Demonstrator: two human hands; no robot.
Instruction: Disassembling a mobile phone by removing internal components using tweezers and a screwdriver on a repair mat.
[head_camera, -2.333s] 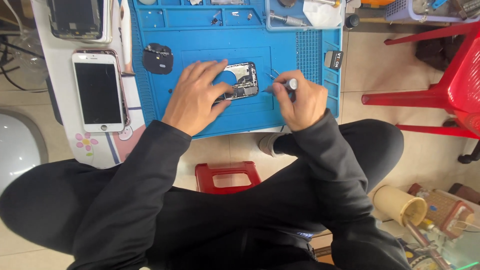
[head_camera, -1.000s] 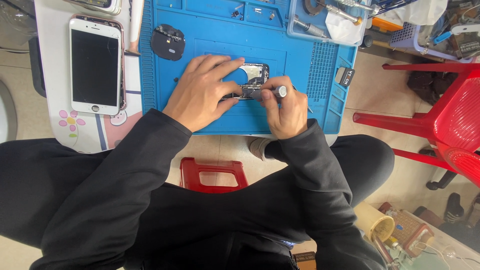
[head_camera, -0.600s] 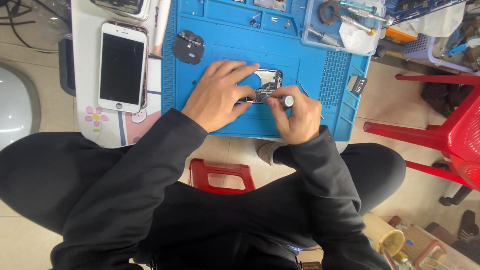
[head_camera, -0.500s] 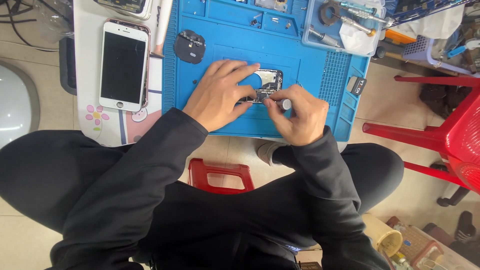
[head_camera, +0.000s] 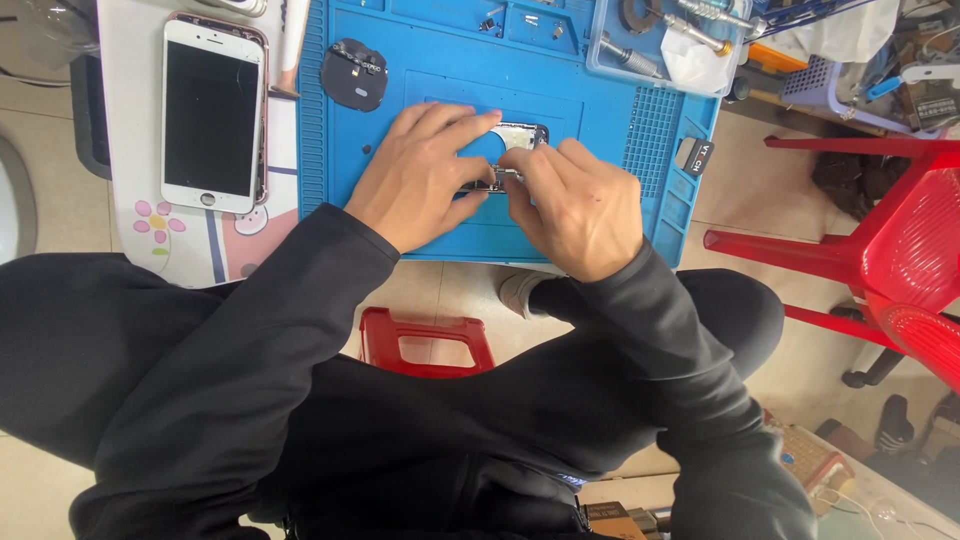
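Nearest us, below our black sleeves, a small red stool (head_camera: 425, 340) stands on the floor between our knees. Just past it, at the near edge of the table (head_camera: 180, 255), lies the blue work mat (head_camera: 600, 110). On the mat our left hand (head_camera: 420, 180) lies flat with fingers spread, pressing on the opened phone body (head_camera: 515, 150), which sits at the mat's middle, mostly covered by our hands. Our right hand (head_camera: 575, 205) meets it from the right, its fingertips pinched together in a tight grip at the phone's lower edge; what they pinch is too small and hidden to tell. Further off on the mat rests a dark round part (head_camera: 354, 74). To the left, off the mat, a white phone (head_camera: 212, 112) lies face up. At the far right corner sits a clear tray (head_camera: 665, 45) of tools.
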